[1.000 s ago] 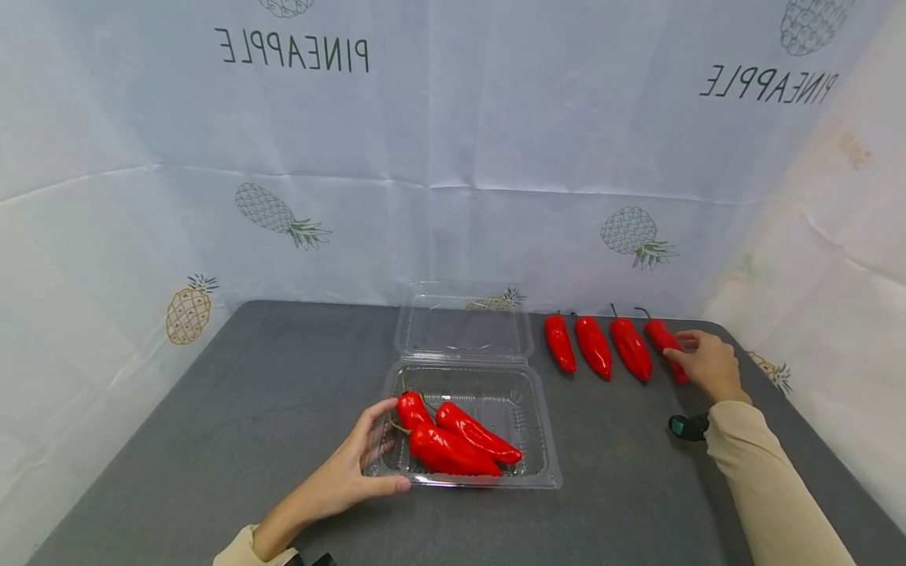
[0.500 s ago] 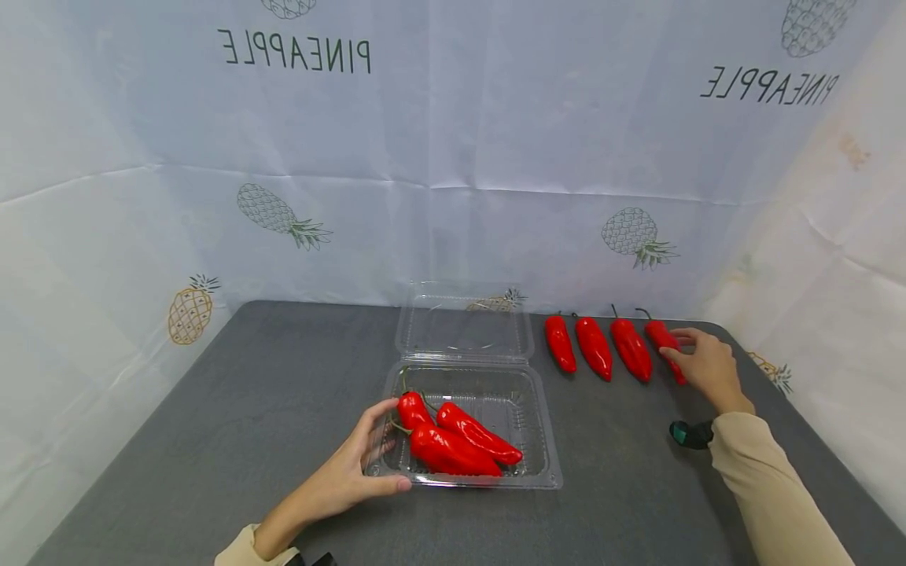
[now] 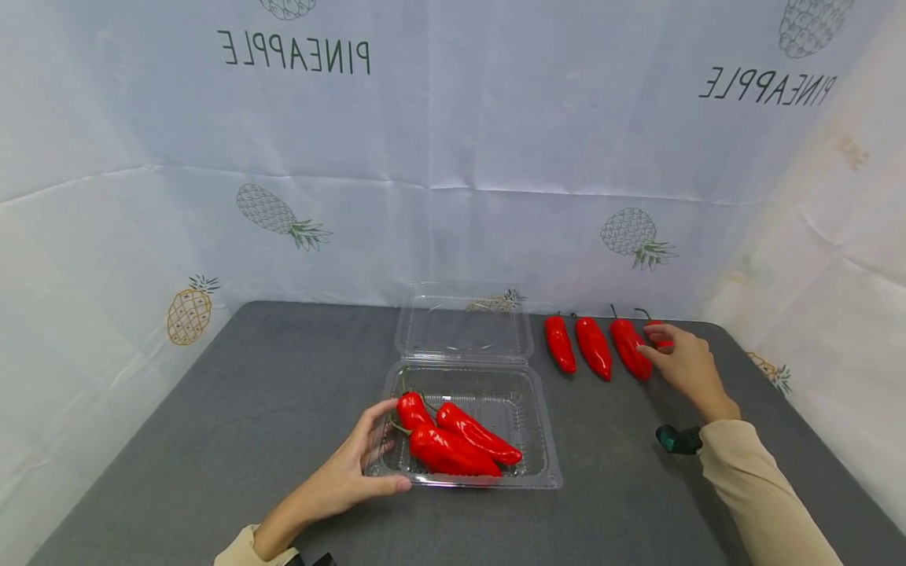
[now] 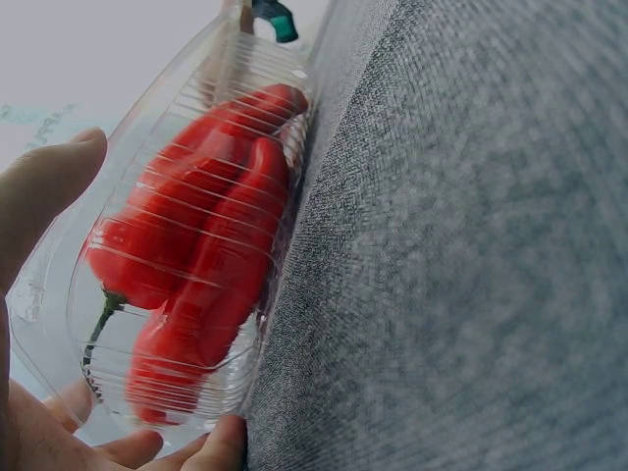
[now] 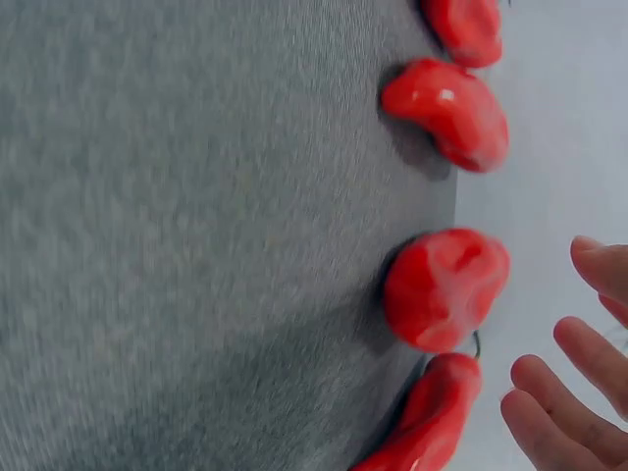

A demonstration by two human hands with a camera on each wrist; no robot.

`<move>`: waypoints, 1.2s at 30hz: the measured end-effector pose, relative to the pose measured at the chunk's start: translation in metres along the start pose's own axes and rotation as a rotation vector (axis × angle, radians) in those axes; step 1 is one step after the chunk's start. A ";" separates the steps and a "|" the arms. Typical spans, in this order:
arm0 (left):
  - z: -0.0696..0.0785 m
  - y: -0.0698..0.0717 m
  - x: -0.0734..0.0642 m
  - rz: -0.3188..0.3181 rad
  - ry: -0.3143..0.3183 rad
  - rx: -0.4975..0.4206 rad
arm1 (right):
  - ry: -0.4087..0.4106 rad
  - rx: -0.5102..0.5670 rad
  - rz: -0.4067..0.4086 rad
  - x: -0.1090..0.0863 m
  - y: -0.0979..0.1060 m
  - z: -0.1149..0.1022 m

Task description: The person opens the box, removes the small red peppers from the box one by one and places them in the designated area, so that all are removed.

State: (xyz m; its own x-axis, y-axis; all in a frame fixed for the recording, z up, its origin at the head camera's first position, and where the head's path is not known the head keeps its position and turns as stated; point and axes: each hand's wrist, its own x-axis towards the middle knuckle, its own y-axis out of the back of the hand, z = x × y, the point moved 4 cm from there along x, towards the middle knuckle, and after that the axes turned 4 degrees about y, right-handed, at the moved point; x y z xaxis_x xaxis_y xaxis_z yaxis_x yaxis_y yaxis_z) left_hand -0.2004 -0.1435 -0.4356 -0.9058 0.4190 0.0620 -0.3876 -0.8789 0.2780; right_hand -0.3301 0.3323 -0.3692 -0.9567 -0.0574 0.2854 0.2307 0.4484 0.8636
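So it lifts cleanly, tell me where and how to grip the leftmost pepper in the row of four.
Probably best from above, pinching the leftmost pepper across its middle by both long sides: it lies lengthwise, stem end toward the back, with gaps to the lid and next pepper.

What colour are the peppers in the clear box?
The peppers are red, clearest in the head view.

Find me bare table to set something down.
Free: the table left of the box, beyond the left hand; also between the box and right sleeve. Crowded: right of the lid, with four peppers and the right hand.
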 end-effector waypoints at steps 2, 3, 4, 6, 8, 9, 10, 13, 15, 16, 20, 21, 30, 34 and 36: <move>0.000 0.000 0.000 0.002 0.006 0.003 | 0.010 0.005 0.002 -0.001 -0.001 -0.005; 0.000 0.000 0.000 0.003 0.008 0.004 | 0.015 0.004 0.004 -0.001 -0.001 -0.007; 0.000 0.000 0.000 0.004 0.012 0.006 | 0.019 0.002 0.005 -0.001 -0.002 -0.009; 0.000 0.000 0.000 0.004 0.016 0.008 | 0.031 -0.002 0.009 -0.001 -0.002 -0.014; -0.001 0.000 0.000 0.004 0.018 0.007 | 0.044 -0.002 0.014 -0.002 -0.002 -0.017; -0.001 0.000 0.000 0.003 0.018 0.007 | 0.048 -0.001 0.015 -0.002 -0.002 -0.018; -0.001 0.000 0.000 0.003 0.017 0.006 | 0.052 0.001 0.016 -0.003 -0.002 -0.020; -0.001 0.000 0.000 0.002 0.009 0.002 | 0.056 0.019 0.003 -0.004 -0.003 -0.023; -0.001 0.000 0.000 0.002 0.005 0.002 | 0.058 0.034 -0.010 -0.005 -0.003 -0.026; -0.001 0.000 0.000 0.002 0.004 0.002 | 0.062 0.042 -0.015 -0.006 -0.003 -0.027; -0.001 0.000 0.000 0.001 0.004 0.004 | 0.089 0.065 -0.025 -0.010 -0.002 -0.036; -0.001 0.000 0.000 0.001 0.002 0.002 | 0.097 0.070 -0.024 -0.010 -0.002 -0.038; 0.000 0.000 0.000 -0.001 0.013 0.003 | 0.136 0.116 -0.029 -0.019 -0.001 -0.057; 0.000 0.000 0.000 -0.003 0.010 0.006 | 0.154 0.145 -0.028 -0.024 0.000 -0.065; 0.000 0.000 0.000 -0.004 0.007 0.005 | 0.155 0.161 -0.031 -0.026 -0.001 -0.069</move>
State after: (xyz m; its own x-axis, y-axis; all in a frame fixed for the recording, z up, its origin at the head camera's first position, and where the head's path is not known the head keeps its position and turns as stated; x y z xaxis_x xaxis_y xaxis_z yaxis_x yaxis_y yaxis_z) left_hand -0.2008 -0.1434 -0.4357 -0.9056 0.4207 0.0547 -0.3900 -0.8763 0.2830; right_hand -0.2934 0.2723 -0.3485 -0.9212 -0.2042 0.3311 0.1587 0.5798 0.7991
